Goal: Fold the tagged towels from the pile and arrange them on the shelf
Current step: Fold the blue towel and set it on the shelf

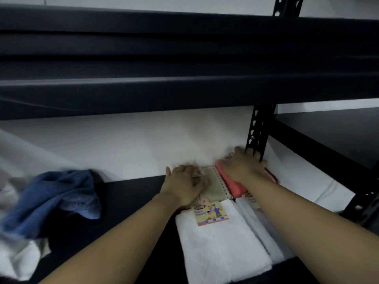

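Both bare hands reach to the far part of a dark shelf board [131,203] inside a black metal rack. The left hand [185,184] lies palm down on a folded beige-green towel with a dotted edge band [213,184], its fingers bent over the towel's far left edge; whether they pinch the cloth or only press on it cannot be told through the blur. The right hand [245,167] rests flat on a folded coral-pink towel [232,184] just to the right, fingers spread and fairly straight, pressing on it without closing round it, the fingertips close to the black perforated rack upright [258,133].

These two towels lie side by side, touching, at the far end of the row. Nearer to the camera lie two folded white towels: the left white towel [221,249], which carries a colourful cardboard tag [211,214] at its far end, and the right white towel [264,232], partly hidden under the right forearm, with its own tag only partly in view.

Well to the left on the same board sits the unfolded pile: a crumpled blue towel [55,199] on top of loose white cloth [18,257]. A dark upper shelf beam [184,87] spans the view above, with a white wall [123,140] behind.
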